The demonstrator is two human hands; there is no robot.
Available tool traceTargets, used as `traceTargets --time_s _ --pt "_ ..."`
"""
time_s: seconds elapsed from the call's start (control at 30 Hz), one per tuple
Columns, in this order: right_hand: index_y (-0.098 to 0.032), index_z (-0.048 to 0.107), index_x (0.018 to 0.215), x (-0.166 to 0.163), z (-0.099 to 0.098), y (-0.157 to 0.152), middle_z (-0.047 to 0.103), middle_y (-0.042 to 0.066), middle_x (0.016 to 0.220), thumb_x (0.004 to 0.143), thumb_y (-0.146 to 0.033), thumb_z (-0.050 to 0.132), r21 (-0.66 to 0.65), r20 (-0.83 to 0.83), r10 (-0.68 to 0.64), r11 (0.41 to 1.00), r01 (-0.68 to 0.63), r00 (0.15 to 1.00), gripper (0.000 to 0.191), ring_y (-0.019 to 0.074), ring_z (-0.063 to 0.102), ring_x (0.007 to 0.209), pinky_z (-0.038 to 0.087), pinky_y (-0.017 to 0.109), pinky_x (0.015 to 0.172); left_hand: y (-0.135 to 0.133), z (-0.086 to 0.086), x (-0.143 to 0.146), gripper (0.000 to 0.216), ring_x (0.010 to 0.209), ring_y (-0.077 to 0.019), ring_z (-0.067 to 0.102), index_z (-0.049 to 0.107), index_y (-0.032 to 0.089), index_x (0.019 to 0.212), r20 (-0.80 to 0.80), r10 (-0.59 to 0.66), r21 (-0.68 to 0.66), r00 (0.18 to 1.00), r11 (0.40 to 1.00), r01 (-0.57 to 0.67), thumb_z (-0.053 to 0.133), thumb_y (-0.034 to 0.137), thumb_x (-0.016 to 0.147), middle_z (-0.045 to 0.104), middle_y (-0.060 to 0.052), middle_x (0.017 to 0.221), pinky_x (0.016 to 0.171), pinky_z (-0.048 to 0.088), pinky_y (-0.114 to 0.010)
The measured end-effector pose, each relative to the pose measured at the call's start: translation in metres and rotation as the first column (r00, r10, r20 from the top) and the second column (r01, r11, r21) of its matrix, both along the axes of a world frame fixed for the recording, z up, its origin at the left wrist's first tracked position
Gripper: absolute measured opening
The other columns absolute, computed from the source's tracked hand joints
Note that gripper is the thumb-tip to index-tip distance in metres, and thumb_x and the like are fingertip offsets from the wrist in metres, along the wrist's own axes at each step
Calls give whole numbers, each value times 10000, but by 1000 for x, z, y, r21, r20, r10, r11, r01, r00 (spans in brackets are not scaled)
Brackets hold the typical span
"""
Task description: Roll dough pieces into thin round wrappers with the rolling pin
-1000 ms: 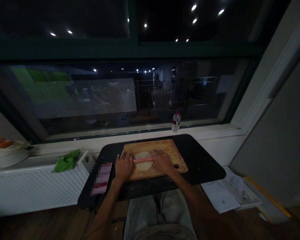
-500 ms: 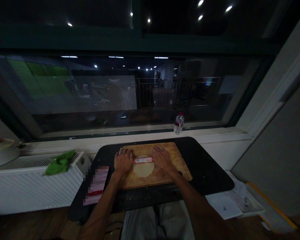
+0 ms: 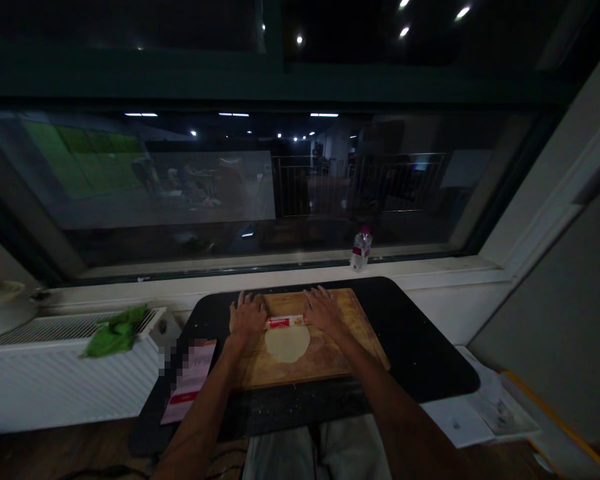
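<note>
A round, flat piece of pale dough lies on a wooden cutting board that sits on a black table. A thin roller with a red and white label rests across the far edge of the dough. My left hand lies flat on the roller's left end, fingers stretched forward. On the right end my right hand presses down the same way, palm down and fingers spread.
A small water bottle stands on the window sill behind the table. A red and white packet lies on the table's left side. A green cloth rests on the radiator, and papers lie on the floor at right.
Both hands have pushed the roller away from me, from the middle of the dough to its far edge. More of the dough now shows in front of the roller.
</note>
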State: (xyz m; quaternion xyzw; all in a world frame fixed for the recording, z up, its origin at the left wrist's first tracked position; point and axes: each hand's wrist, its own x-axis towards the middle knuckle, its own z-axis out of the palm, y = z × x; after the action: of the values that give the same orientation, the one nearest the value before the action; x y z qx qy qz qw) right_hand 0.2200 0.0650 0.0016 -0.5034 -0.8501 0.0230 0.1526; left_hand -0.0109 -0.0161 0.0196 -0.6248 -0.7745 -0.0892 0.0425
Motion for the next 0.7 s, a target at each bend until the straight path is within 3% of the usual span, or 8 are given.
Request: traceTargets --time_s 0.2,0.43,0.7 --pt "-160 648 1520 9 -3 -22 624 131 1590 1120 -307 447 83 -27 66 995 -63 997 470 308 490 1545 309 513 1311 -18 -9 3 517 1633 -423 330 611 200 1524 -46 -46 -23 998 999 45 361 318 1087 539 -209 1648 1217 395 -676" --pt "-123 685 1467 18 -10 -58 662 175 1535 1140 -338 412 125 -61 48 991 -40 997 477 295 582 1467 407 451 1262 -51 -21 11 554 1624 -395 375 588 221 1575 -45 -94 91 995 991 98 311 330 1108 537 -183 1668 1228 414 -647" --pt "-203 696 1473 34 -24 -100 679 117 1529 1132 -338 430 198 -173 84 979 -49 981 453 290 567 1481 404 496 1283 -98 -40 23 510 1479 -340 584 705 230 1455 -17 -112 255 994 960 112 362 403 1120 696 -128 1517 1291 385 -588"
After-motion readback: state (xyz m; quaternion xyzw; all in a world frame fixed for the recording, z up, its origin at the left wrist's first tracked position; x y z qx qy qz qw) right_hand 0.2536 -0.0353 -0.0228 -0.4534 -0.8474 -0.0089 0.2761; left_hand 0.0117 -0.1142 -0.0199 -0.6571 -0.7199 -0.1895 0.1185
